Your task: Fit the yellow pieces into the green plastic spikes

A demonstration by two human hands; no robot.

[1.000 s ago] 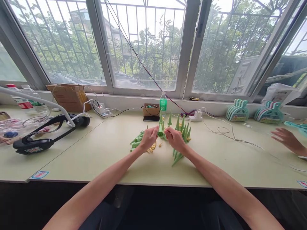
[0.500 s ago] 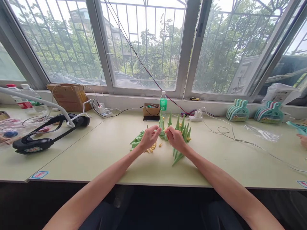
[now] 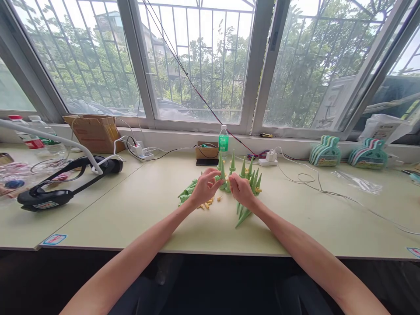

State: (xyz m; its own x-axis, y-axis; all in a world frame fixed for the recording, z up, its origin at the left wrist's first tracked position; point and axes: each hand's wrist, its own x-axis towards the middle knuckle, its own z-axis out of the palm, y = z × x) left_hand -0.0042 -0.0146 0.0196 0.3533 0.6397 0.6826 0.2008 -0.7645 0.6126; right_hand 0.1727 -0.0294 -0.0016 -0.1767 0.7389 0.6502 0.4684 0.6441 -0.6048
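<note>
My left hand (image 3: 207, 187) is closed with thumb and fingers around a green cone-shaped spike (image 3: 222, 171), held point up. Close by on the right, my right hand (image 3: 242, 190) is curled with its fingertips pinched beside that spike; whatever they hold is hidden. Several more green spikes (image 3: 243, 168) stand upright behind and beside my right hand, some with small yellow pieces on them. Under my right wrist other green spikes (image 3: 243, 215) lie on the table. Left of my left hand lie green capped parts (image 3: 187, 192), and below it is a loose pile of small yellow pieces (image 3: 207, 204).
A bottle with a green label (image 3: 223, 139), a dark phone (image 3: 206, 162) and a small cardboard box (image 3: 204, 152) are at the back. A black headset (image 3: 65, 183) lies left. White cables (image 3: 320, 186) and teal hanger-like bundles (image 3: 325, 152) are on the right.
The spike in my left hand has shifted slightly right, and the left fingers have spread along it. My right hand has edged right. Another person's hand at the right edge has gone from view.
</note>
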